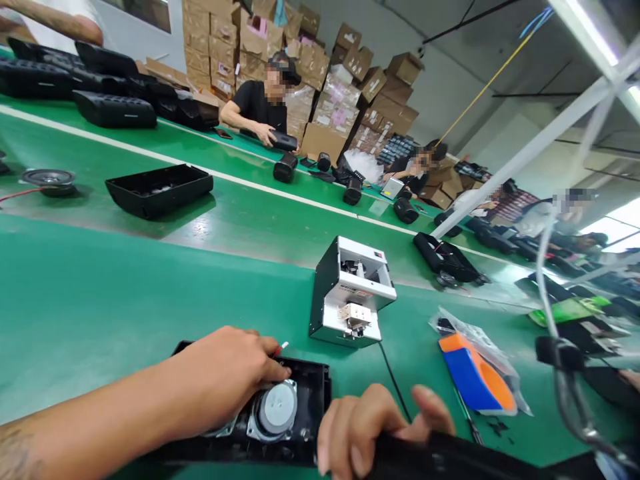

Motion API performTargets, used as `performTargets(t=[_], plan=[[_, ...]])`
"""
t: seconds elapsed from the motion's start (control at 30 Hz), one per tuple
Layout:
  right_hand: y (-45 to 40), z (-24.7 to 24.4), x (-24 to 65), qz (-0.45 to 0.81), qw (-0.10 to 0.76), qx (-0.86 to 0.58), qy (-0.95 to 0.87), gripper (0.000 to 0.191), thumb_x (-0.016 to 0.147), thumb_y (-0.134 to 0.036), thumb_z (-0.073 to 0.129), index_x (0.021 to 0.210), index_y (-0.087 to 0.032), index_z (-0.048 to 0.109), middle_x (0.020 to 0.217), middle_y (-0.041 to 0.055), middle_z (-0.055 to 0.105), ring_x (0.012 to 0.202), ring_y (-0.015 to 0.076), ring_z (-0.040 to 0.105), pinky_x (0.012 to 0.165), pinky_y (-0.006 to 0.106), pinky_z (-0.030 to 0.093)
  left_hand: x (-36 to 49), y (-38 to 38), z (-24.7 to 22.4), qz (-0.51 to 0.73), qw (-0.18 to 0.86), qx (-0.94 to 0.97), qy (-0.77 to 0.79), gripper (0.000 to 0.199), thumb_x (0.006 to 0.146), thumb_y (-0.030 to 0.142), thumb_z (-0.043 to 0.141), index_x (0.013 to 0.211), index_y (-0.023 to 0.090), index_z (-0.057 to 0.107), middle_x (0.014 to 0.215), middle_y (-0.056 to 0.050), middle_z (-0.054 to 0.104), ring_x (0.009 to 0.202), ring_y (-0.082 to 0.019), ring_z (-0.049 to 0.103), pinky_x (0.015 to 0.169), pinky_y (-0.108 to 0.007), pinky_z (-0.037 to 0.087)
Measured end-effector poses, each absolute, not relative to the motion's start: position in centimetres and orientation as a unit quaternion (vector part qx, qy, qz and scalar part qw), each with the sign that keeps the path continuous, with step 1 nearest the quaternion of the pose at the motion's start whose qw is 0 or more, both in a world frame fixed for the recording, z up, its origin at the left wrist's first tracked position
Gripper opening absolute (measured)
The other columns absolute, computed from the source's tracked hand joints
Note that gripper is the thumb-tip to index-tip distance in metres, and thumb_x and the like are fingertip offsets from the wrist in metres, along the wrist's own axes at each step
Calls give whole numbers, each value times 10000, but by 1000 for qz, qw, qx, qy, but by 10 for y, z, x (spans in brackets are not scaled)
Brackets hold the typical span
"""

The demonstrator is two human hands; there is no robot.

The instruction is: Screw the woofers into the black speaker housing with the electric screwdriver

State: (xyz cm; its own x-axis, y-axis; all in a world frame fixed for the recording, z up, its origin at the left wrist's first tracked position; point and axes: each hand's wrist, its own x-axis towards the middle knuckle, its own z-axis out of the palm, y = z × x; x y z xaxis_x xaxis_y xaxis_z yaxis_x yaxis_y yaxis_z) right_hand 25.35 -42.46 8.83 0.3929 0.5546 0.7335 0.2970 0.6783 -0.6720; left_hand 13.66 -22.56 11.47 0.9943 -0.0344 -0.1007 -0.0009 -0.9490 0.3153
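Observation:
A black housing (311, 400) with a round silver-backed speaker (278, 408) lies at the bottom centre. Over its left part reaches my left hand (233, 370), fingers bunched beside the speaker. From between them sticks out a short red wire (278, 349) with a white end. A second speaker is mostly hidden beneath this hand. My right hand (375, 423) is at the housing's right end, fingers curled round a long black part (450, 460) that the bottom edge cuts off. What this part is cannot be made out.
Behind the housing stands a white-and-black machine (353, 293) with a cable. An orange-and-blue holder (477, 377) and a screwdriver (470, 417) lie right. Further back are an open black shell (160, 190) and a loose speaker (49, 179). Several people work across the green table (240, 227).

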Motion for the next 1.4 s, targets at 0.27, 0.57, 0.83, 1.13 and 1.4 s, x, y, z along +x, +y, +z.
performTargets(t=[0.27, 0.57, 0.83, 1.13, 1.4], plan=[[-397, 145, 311, -149, 796, -440, -388, 517, 1100, -236, 826, 1512, -344, 531, 843, -88, 602, 607, 138, 555, 617, 276, 578, 87, -224, 83, 55, 199, 951, 229, 557, 1101, 363, 373, 1470, 333, 791, 1550, -115, 751, 1164, -398, 855, 978, -542, 725], [-382, 131, 328, -156, 754, -513, -379, 440, 1041, -195, 847, 1346, -251, 534, 824, -86, 637, 605, 143, 589, 636, 308, 550, 75, -272, 34, 163, 300, 901, 269, 756, 1049, 603, 612, 1761, 448, 410, 1931, -75, 211, 1427, -429, 721, 945, -484, 740], [-395, 144, 301, -41, 783, -505, -359, 458, 1031, -183, 847, 1379, -300, 574, 772, -97, 603, 539, 124, 542, 539, 247, 536, 78, -274, 55, 80, 376, 888, 252, 859, 889, 322, 788, 1672, 505, 488, 1953, 5, 28, 1422, -389, 729, 1116, -526, 673], [-423, 145, 246, 82, 782, -471, -400, 499, 1098, -281, 861, 1430, -480, 546, 819, -96, 574, 505, 131, 506, 543, 306, 541, 77, -273, 80, 32, 462, 848, 260, 839, 869, 285, 802, 1629, 489, 511, 1946, 0, -30, 1436, -346, 713, 1209, -558, 600], [-413, 102, 236, 82, 778, -452, -430, 473, 1137, -183, 703, 1489, -387, 462, 807, -95, 539, 532, 122, 519, 532, 285, 490, 80, -274, 84, 17, 480, 835, 267, 836, 862, 283, 779, 1624, 484, 499, 1943, 3, -64, 1451, -343, 702, 1230, -574, 579]])
